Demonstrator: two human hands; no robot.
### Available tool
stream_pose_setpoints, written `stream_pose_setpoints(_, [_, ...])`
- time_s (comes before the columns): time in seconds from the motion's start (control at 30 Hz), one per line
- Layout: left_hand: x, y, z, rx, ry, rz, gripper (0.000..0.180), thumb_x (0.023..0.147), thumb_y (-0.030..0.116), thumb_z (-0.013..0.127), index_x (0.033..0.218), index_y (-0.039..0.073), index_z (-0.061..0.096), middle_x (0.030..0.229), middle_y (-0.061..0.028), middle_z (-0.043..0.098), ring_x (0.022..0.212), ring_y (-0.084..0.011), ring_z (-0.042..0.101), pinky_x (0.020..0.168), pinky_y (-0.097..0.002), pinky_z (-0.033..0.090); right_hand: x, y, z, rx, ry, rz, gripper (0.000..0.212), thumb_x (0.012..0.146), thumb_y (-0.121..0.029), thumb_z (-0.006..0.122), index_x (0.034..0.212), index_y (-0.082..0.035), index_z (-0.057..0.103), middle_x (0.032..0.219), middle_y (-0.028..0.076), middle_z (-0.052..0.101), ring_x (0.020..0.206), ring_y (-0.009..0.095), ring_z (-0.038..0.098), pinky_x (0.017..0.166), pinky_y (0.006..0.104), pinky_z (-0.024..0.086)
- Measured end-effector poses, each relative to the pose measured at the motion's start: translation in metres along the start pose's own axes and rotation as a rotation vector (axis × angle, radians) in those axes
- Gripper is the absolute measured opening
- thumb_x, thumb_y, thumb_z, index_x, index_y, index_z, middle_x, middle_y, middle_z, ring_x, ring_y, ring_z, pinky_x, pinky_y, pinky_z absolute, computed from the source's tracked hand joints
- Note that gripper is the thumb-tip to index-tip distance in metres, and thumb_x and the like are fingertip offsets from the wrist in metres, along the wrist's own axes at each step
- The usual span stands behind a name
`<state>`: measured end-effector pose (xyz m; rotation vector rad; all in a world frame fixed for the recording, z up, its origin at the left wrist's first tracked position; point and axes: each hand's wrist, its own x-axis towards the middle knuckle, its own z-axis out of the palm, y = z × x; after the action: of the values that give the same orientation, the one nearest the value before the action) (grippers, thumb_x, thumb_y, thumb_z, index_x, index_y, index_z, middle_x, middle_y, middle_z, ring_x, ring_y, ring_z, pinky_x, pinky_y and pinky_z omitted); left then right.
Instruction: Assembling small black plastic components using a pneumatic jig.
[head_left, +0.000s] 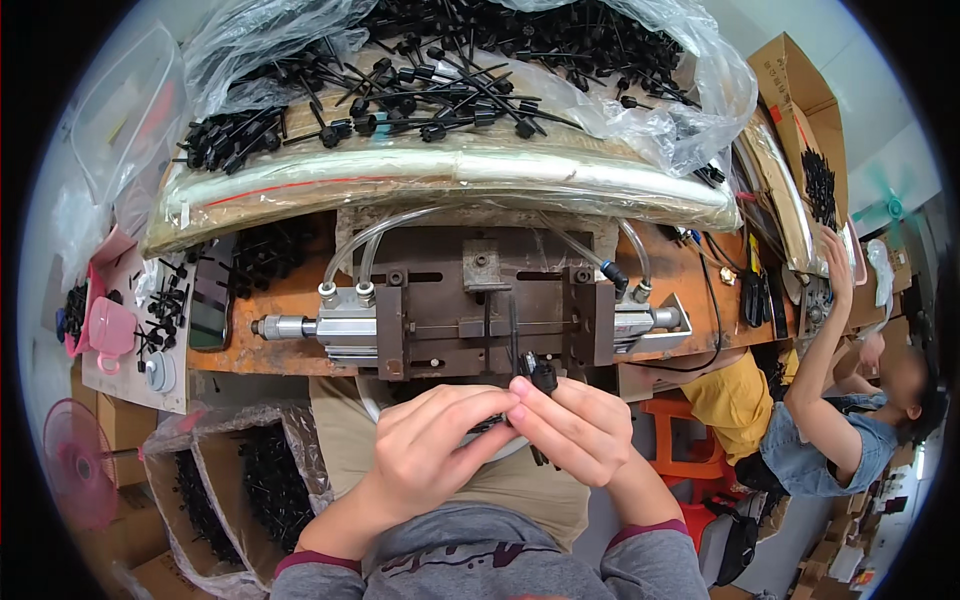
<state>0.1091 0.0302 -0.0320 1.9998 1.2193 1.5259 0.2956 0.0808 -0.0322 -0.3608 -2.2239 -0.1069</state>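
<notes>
My left hand [425,440] and my right hand [580,430] meet at the near edge of a dark metal fixture [440,270], fingertips touching. Both are closed in a pinch around black plastic parts with thin stems. One black stem [514,325] rises from between the fingertips, over the fixture's middle. At my right fingertips shows a round black knobbed cap [542,373]. More black stems poke out beneath my hands, partly covered by the fingers; which stem belongs to which cap I cannot tell.
Silver pneumatic cylinders [348,330] with clear hoses flank the fixture on the orange bench [270,355]. Behind it, black stemmed parts [430,100] heap on a plastic-wrapped carton [450,180]. Lined boxes [215,480] of similar parts stand lower left. A co-worker [820,430] sits at right.
</notes>
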Motion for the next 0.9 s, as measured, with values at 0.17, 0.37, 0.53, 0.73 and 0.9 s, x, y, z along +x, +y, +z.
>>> stream_pose_setpoints(0.17, [-0.006, -0.005, -0.007, 0.142, -0.091, -0.021, 0.036, 0.066, -0.002, 0.080, 0.100, 0.002, 0.069, 0.104, -0.0134, 0.069, 0.085, -0.0240, 0.067, 0.068, -0.0310, 0.056, -0.017, 0.002, -0.005, 0.077, 0.008, 0.224, 0.033, 0.070, -0.003, 0.069, 0.102, 0.003, 0.070, 0.103, 0.017, 0.071, 0.074, 0.023, 0.064, 0.065, 0.0310, 0.053])
stream_pose_setpoints(0.37, [-0.013, -0.021, 0.008, 0.440, -0.211, 0.039, 0.030, 0.069, 0.006, 0.077, 0.097, 0.002, 0.069, 0.122, -0.0131, 0.064, 0.086, -0.0233, 0.065, 0.073, -0.0332, 0.054, -0.010, -0.005, -0.012, 0.294, 0.195, 0.568, 0.025, 0.072, 0.006, 0.079, 0.093, 0.001, 0.068, 0.092, 0.013, 0.071, 0.078, 0.022, 0.068, 0.067, 0.0302, 0.052])
stream_pose_setpoints(0.53, [-0.010, -0.023, 0.012, 0.536, -0.267, 0.061, 0.024, 0.072, 0.008, 0.074, 0.094, 0.000, 0.069, 0.125, -0.0151, 0.064, 0.073, -0.0192, 0.064, 0.068, -0.0302, 0.052, -0.012, -0.010, -0.022, 0.315, 0.161, 0.642, 0.024, 0.071, 0.004, 0.081, 0.092, 0.002, 0.069, 0.092, 0.014, 0.071, 0.079, 0.022, 0.069, 0.066, 0.0293, 0.055])
stream_pose_setpoints(0.73, [-0.005, -0.025, 0.011, 0.521, -0.267, 0.064, 0.021, 0.075, 0.008, 0.071, 0.093, -0.002, 0.069, 0.123, -0.0165, 0.065, 0.061, -0.0160, 0.060, 0.062, -0.0275, 0.049, -0.012, -0.013, -0.014, 0.122, 0.195, 0.518, 0.027, 0.070, 0.006, 0.077, 0.096, 0.001, 0.071, 0.094, 0.014, 0.071, 0.077, 0.021, 0.069, 0.061, 0.0283, 0.054])
stream_pose_setpoints(0.9, [-0.004, -0.021, 0.009, 0.529, -0.296, 0.019, 0.022, 0.075, 0.010, 0.072, 0.094, 0.000, 0.070, 0.121, -0.0146, 0.066, 0.060, -0.0164, 0.061, 0.061, -0.0273, 0.049, -0.015, -0.013, -0.018, -0.126, 0.020, 0.320, 0.031, 0.066, 0.004, 0.072, 0.098, 0.002, 0.073, 0.099, 0.014, 0.069, 0.073, 0.020, 0.065, 0.058, 0.0279, 0.053])
